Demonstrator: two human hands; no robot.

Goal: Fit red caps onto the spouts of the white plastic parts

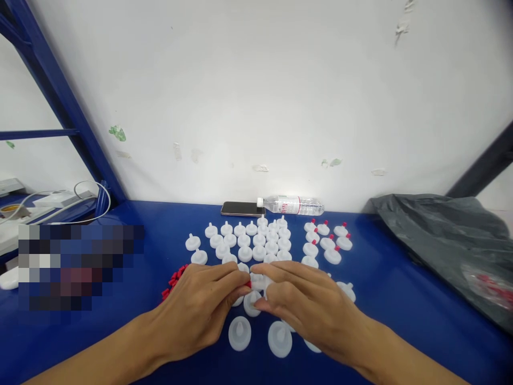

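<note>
Between the fingertips of my left hand (206, 302) is a small red cap (249, 283), mostly covered by the fingers. My right hand (310, 305) grips a white plastic nozzle lid (258, 282) on its side, spout pointing left at the cap. The two parts meet or nearly meet; the fingers hide the exact contact. Many white nozzle lids (245, 253) stand spout up around and beyond both hands. Loose red caps (175, 279) lie in a pile left of my left hand. Farther right, several lids with red caps on their spouts (332, 255) form a group.
A dark phone (240, 208) and a clear plastic bottle (294, 205) lie along the wall. On the right rests a dark grey plastic bag (433, 240), with a clear bag of red pieces (491, 286) there. White cables (90, 200) and a blue metal frame (60, 96) are at left.
</note>
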